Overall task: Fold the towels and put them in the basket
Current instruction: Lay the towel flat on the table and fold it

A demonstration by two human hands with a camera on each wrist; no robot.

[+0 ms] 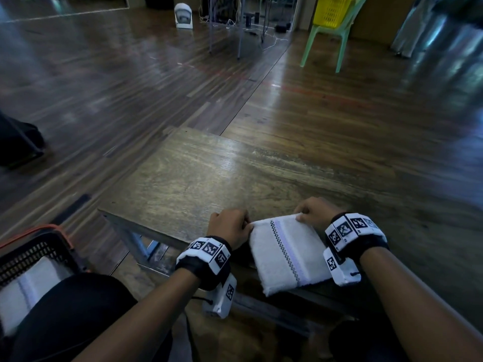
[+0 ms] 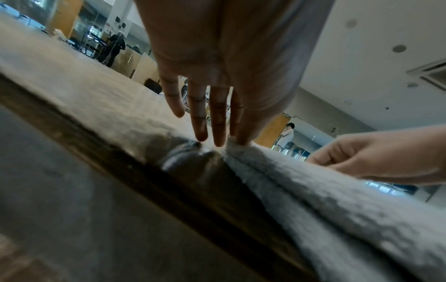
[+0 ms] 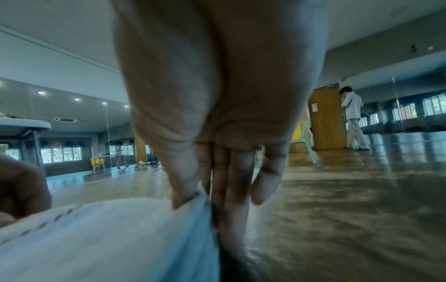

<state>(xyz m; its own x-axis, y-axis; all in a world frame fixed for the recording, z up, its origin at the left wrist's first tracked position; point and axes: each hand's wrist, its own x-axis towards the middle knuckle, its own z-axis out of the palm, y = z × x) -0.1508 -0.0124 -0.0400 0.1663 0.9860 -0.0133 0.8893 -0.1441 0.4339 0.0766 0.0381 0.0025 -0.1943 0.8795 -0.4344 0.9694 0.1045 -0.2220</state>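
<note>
folded white towel [image 1: 285, 254] on worktop [image 1: 209, 173] near edge, long axis running away from person. left hand [image 1: 231, 227] pinches far-left corner, right hand [image 1: 315, 212] pinches far-right corner. basket [image 1: 39, 246] low on left, one towel inside; left hand nearer, so carry likely goes leftward.

A folded white towel [image 1: 285, 253] lies at the near edge of the wooden desk [image 1: 198, 173]. The left hand [image 1: 231, 227] pinches its far left corner, the right hand [image 1: 315, 212] its far right corner. A black basket [image 1: 34, 250] holding another folded towel [image 1: 28, 288] sits lower left.
</note>
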